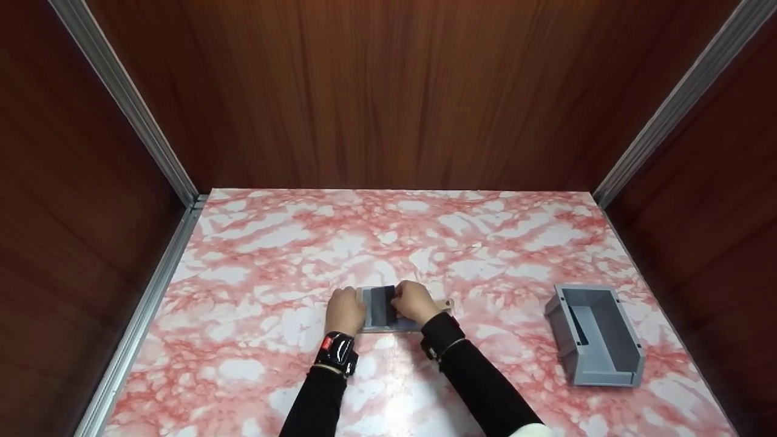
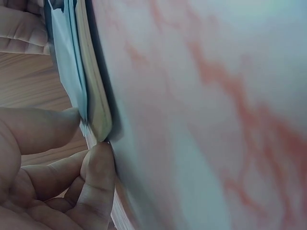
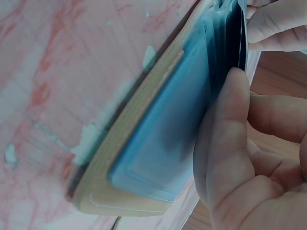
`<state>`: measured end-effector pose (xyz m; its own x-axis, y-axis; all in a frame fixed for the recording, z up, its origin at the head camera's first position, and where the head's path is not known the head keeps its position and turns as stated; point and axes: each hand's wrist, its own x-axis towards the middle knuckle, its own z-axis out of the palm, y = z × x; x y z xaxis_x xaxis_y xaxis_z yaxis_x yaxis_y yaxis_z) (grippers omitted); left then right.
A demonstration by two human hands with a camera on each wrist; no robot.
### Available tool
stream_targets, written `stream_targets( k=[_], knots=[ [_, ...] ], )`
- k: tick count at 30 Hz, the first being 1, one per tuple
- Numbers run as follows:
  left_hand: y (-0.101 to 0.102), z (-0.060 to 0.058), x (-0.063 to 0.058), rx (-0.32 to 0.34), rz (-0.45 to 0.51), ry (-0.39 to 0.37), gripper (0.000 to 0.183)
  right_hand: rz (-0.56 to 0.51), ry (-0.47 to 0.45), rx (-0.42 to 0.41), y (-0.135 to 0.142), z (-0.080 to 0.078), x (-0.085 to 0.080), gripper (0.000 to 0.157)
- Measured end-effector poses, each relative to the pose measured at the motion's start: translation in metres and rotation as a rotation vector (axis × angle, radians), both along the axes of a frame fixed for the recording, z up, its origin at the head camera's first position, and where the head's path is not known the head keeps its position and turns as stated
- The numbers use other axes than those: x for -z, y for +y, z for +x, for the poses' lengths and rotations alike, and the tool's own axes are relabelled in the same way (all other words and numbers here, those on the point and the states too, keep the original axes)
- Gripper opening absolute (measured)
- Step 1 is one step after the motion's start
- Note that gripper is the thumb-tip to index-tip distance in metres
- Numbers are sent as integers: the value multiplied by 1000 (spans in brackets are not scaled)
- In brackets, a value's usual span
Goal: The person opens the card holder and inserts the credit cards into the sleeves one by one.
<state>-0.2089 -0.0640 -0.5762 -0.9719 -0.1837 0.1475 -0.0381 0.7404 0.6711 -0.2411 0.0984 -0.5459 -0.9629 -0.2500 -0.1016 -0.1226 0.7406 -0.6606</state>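
Observation:
A beige card holder [image 3: 120,203] lies opened out on the table, with clear bluish plastic sleeves [image 3: 153,158] stacked inside its cover. At its left end, my left hand [image 1: 346,311] pinches the corner between thumb and fingers, as the left wrist view shows close up. My right hand [image 1: 416,301] pinches the edge of a raised dark sleeve [image 1: 382,306] near the middle of the holder. A tan strap end with a round snap [image 1: 448,303] sticks out beyond the right hand. The palms cover parts of the holder in the head view.
A grey plastic bin [image 1: 601,337] stands on the right side of the red-and-white marbled table [image 1: 273,243]. Dark wood panels [image 1: 388,91] enclose the back and both sides, with metal rails [image 1: 139,109] at the corners.

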Motion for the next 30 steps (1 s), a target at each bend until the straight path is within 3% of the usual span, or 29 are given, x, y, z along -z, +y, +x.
stream_targets(
  k=[4,12,20,30],
  knots=[
    [0,0,1,2,-15,19,13,17,6,-18,-1,1,0,10],
    [1,2,-1,-3,-34,25,16,155,106,-96,-4,3,0,20],
    [1,0,-1,0,-27,7,20,134,64,-90,-6,4,0,32],
    [0,0,-2,-9,5,-17,16,101,77,-120,-3,3,-1,31]
  ],
)
